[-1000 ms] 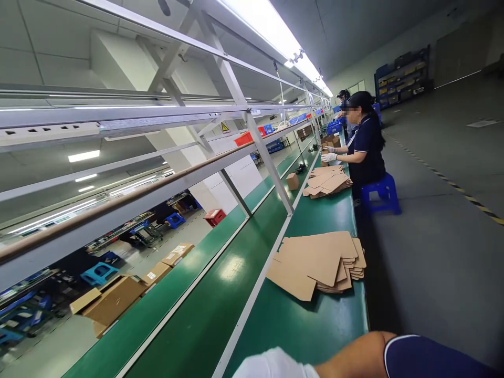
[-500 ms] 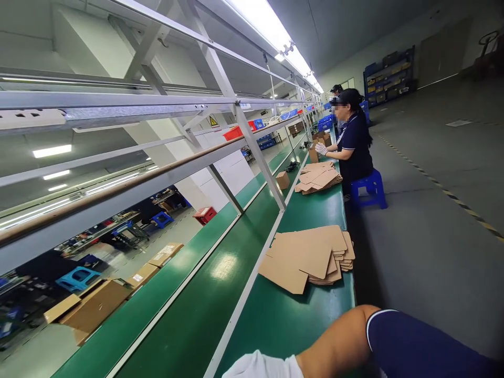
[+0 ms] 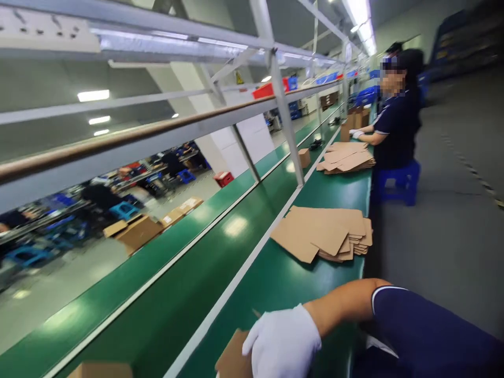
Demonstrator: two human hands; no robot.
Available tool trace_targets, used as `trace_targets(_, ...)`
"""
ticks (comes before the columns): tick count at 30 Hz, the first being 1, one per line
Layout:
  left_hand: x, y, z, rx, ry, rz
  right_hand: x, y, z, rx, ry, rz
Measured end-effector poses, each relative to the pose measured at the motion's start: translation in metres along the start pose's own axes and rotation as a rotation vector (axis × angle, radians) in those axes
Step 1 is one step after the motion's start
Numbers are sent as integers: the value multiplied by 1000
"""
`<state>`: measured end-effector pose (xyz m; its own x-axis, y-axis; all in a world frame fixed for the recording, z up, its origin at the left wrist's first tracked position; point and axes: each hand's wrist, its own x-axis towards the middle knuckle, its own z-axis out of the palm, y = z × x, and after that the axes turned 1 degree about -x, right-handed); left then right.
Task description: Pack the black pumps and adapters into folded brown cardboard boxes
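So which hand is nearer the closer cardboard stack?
Right, as far as shows: the right hand is on the near side of the cardboard stack, apart from it. The left hand isn't clearly in view.

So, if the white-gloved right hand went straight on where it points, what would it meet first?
The right hand would probably meet the brown, angular cardboard piece at its fingers; depth is unclear, so they may already touch.

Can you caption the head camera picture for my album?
A white-gloved right hand at a piece of cardboard, with stacked flat cardboard farther along the green bench.
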<state>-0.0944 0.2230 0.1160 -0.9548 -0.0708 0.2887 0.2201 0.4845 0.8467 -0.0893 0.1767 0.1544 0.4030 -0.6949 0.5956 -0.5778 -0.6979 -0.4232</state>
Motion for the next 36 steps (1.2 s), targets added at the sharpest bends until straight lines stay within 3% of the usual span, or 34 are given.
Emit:
trace_targets(1, -23, 4, -22, 151, 307, -133, -3, 1, -1, 41, 3, -8)
trace_targets(3, -82, 12, -65, 243, 543, -293, -11, 6, -7, 113, 103, 74)
trace_targets(5, -143, 24, -95, 298, 691, -402, -21, 16, -13, 200, 265, 339)
trace_targets(8, -195, 38, -110, 318, 738, -500, -31, 26, -17, 599, 99, 703)
trace_targets(10, -200, 41, -109, 276, 692, -510, -31, 25, -16, 934, -56, 800)
trace_targets(13, -191, 41, -108, 225, 680, -496, -24, 18, -14, 1244, -160, 788)
trace_targets(17, -189, 44, -113, 119, 667, -417, -14, 24, -22, 1348, -288, 767)
trace_targets(20, -197, 45, -114, 77, 646, -416, -5, 37, -33, 1350, -495, 717)
trace_targets(24, -208, 40, -113, 83, 568, -422, 19, 41, -44, 973, -813, 622)
trace_targets(27, -211, 38, -113, 115, 509, -403, 40, 31, -42, 627, -944, 506)
trace_targets(31, -209, 41, -112, 94, 514, -375, 55, 9, -31, 328, -1014, 375)
trace_targets(34, -205, 45, -111, 30, 499, -372, 57, -2, -29, 106, -1012, 405)
trace_targets(36, -205, 48, -114, 19, 518, -372, 56, -1, -32, 89, -939, 431)
